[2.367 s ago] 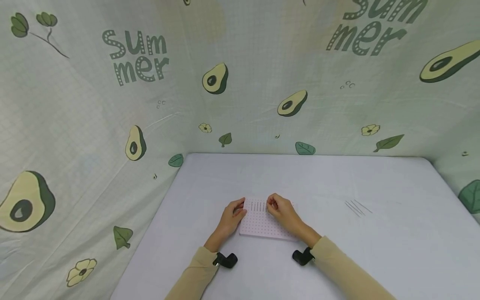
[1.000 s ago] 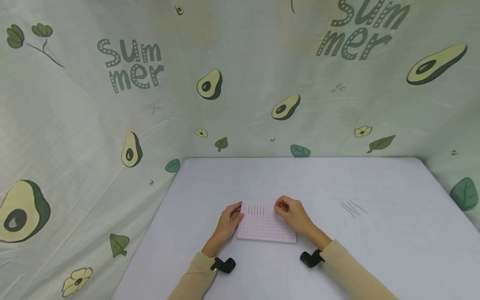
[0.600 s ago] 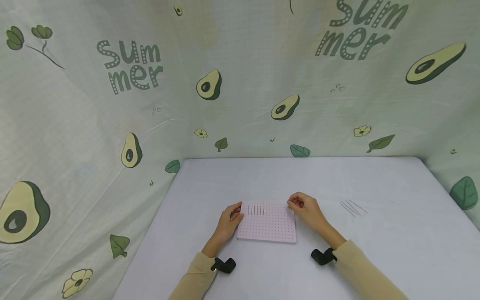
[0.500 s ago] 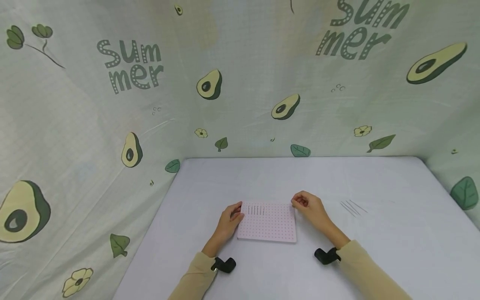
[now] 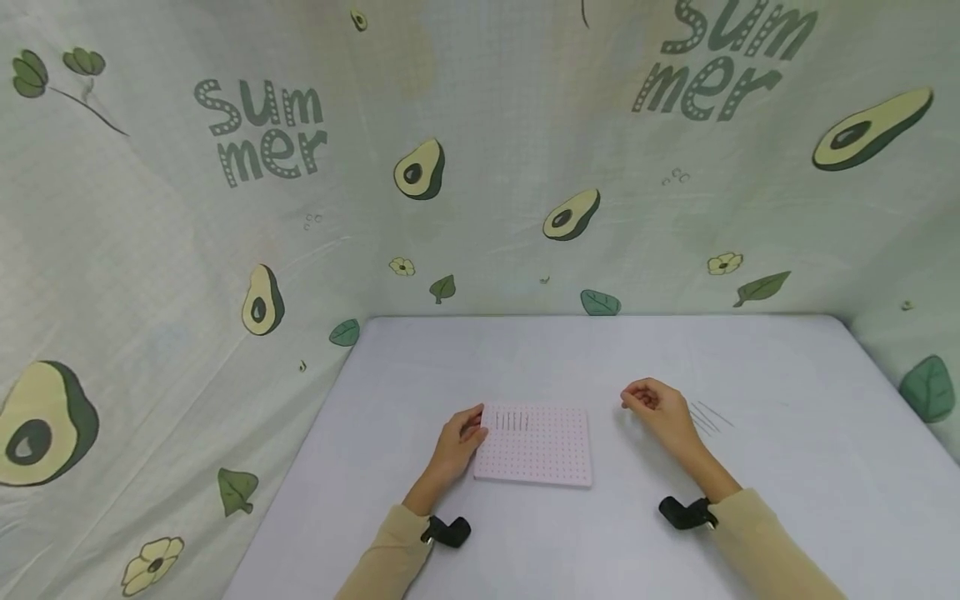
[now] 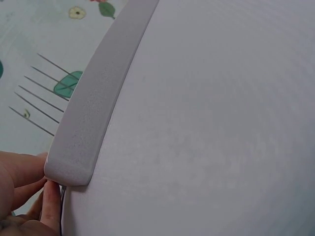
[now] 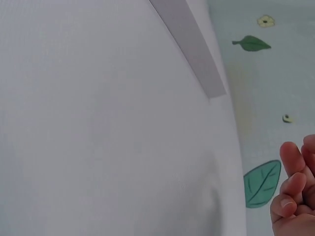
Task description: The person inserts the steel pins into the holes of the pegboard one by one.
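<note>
A pale pink board with rows of small holes lies on the table. Several thin metal needles stand upright in a row near its far left corner. My left hand holds the board's left edge, thumb on the near side and fingers at the rim. My right hand hovers over the table to the right of the board, fingers loosely curled; the right wrist view shows nothing between its fingertips. Just right of it, a few loose needles lie on the table, partly covered by that hand.
The white table has a cloth wall with avocado prints behind and beside it. Each wrist bears a black camera. The board's side wall shows in the right wrist view.
My right hand has left the needle row, travelling right across the board and past its right edge toward the loose needles. The left hand keeps its place on the board.
</note>
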`<state>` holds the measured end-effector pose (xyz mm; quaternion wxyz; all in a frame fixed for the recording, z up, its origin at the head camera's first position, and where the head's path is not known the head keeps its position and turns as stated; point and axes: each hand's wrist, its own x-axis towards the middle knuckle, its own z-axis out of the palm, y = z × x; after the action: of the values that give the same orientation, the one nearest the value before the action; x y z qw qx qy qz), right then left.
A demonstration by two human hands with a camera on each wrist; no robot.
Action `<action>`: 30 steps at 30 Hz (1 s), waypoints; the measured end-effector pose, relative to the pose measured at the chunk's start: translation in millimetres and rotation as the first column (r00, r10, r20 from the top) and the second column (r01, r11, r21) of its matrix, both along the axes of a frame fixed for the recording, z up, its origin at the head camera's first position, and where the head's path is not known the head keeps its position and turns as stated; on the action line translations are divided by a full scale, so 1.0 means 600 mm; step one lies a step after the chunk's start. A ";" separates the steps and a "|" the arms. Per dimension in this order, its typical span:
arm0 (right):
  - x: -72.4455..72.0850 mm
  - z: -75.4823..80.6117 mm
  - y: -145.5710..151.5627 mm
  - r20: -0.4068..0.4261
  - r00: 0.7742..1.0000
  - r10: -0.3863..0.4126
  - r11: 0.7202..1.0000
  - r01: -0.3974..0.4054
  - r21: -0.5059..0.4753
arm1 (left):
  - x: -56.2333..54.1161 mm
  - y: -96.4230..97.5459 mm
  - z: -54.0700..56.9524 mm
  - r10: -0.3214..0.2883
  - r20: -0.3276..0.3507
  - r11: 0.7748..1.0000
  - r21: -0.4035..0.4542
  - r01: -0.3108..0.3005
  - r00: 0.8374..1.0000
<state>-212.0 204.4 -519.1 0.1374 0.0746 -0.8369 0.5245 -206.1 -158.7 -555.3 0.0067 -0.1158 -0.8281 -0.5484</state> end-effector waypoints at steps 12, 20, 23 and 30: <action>0.015 -0.003 0.068 0.012 0.995 -0.099 0.994 0.099 -0.046 | 0.012 0.006 0.029 -0.018 -0.038 1.000 -0.008 0.018 0.999; 0.024 -0.012 0.099 0.028 0.986 -0.167 0.985 0.168 -0.046 | -0.001 -0.001 0.004 -0.013 -0.031 1.000 -0.014 0.012 0.999; 0.027 -0.017 0.107 0.030 0.982 -0.184 0.982 0.185 -0.030 | -0.003 0.000 0.005 -0.010 -0.033 1.000 -0.016 0.010 0.999; 0.039 -0.022 0.125 0.057 0.965 -0.257 0.966 0.255 0.041 | -0.002 -0.001 0.004 -0.002 -0.031 0.999 -0.034 0.001 1.000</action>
<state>-188.9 279.1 -532.3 0.1767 -0.0479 -0.8519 0.4906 -207.4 -159.5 -552.9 0.0171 -0.1252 -0.8370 -0.5324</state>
